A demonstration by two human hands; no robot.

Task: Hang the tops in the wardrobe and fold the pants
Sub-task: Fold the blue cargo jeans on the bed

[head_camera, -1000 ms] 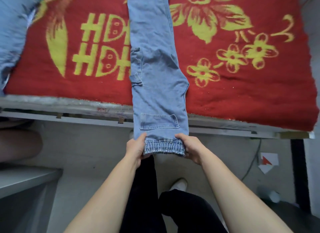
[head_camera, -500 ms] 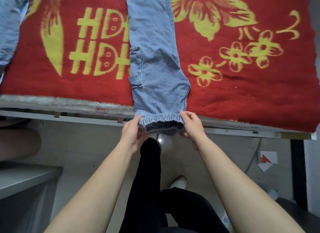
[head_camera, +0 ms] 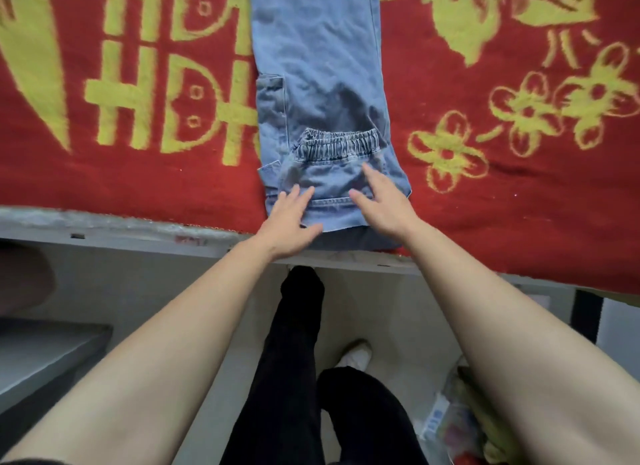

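Flattening the fold: left hand (head_camera: 291, 219) and right hand (head_camera: 384, 205) are both spread open on the jeans (head_camera: 318, 66), gripping nothing. The cuff (head_camera: 337, 144) lies just past the fingertips. Risk: the crease under the palms sits at the bed edge (head_camera: 138, 229), so stiff denim could spring open or slide off.
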